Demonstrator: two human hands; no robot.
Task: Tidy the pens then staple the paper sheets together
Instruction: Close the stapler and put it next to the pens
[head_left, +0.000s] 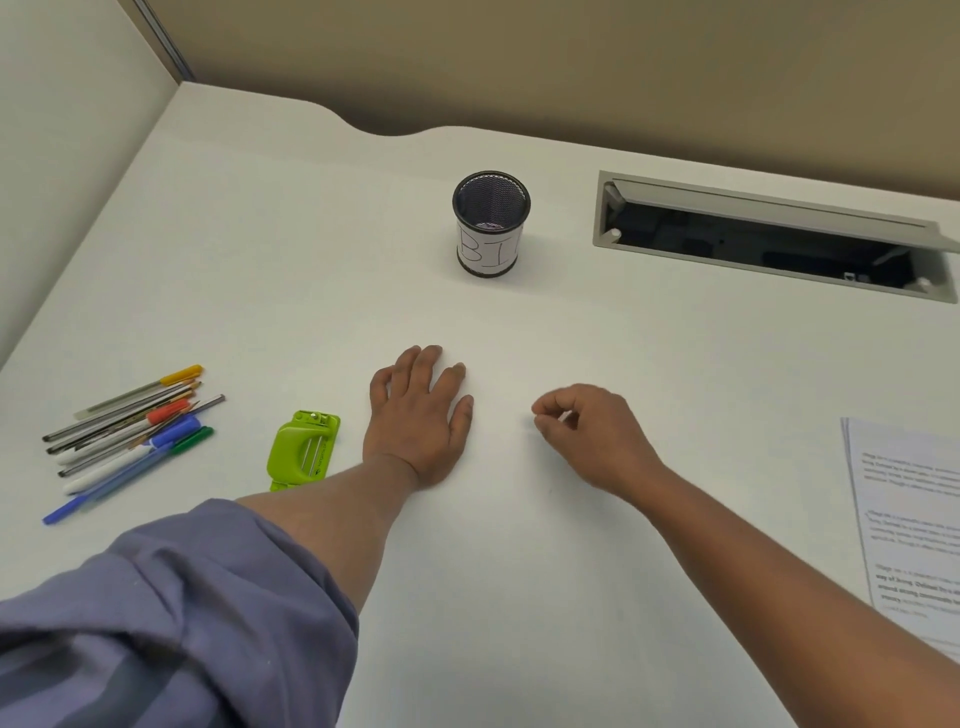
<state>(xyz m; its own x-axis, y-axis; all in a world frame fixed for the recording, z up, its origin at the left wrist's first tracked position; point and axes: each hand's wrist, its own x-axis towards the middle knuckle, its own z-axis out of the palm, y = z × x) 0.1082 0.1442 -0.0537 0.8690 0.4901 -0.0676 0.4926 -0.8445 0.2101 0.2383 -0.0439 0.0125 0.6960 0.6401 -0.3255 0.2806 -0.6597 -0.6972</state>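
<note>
On a white desk (519, 571), nothing of your task is done yet. Your left hand (418, 415) lies flat, fingers spread, palm down on bare surface and holding nothing; your right hand (587, 431) rests beside it, fingers curled loosely toward the thumb, and it appears empty, though the curl hides the inside of the grip.

The pens (130, 431) lie loose in a rough bundle at about 9 o'clock from your hands, tips and caps mixed, well apart from the cup (491, 228). The green stapler (304, 447) sits just left of your left wrist, untouched. The sheets (914, 519) lie at 3 o'clock, partly cut off by the frame edge, fanned slightly and seemingly unstapled.

The mesh cup stands upright at 12 o'clock, a paper label wrapped round it. It holds no pens; something small and dark shows at its bottom, too unclear to name. At 1 o'clock a cable hatch (769, 234) in the desk stands open, its contents dark and unreadable.

Both steps remain: pens first, I judge, then sheets.
</note>
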